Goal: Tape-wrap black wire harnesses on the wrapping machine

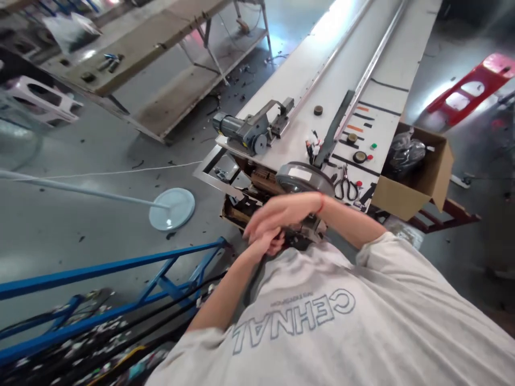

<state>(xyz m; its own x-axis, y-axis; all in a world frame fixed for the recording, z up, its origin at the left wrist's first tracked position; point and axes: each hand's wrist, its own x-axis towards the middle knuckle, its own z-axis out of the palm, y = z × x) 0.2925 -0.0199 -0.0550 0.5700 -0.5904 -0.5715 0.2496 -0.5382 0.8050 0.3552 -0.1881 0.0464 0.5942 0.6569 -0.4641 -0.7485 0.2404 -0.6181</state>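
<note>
My left hand (265, 244) is in front of my shirt with its fingers curled; what they hold, if anything, is hidden. My right hand (284, 210) reaches across from the other side, slightly blurred, its fingers stretched out over my left hand. Just beyond them is a round grey disc-shaped part (306, 178) with a white label, at the near end of the long white bench (281, 155). Black-handled scissors (346, 186) lie on the bench right of the disc. Dark and metal parts (311, 228) show beneath my right wrist, too covered to name.
A motor unit (245, 131) is mounted on the bench's left corner. Tape rolls (359, 156) lie along its right side, next to an open cardboard box (422, 177) holding a plastic bag. Blue metal frame (161, 273) and a round-based stand (177, 209) are on my left.
</note>
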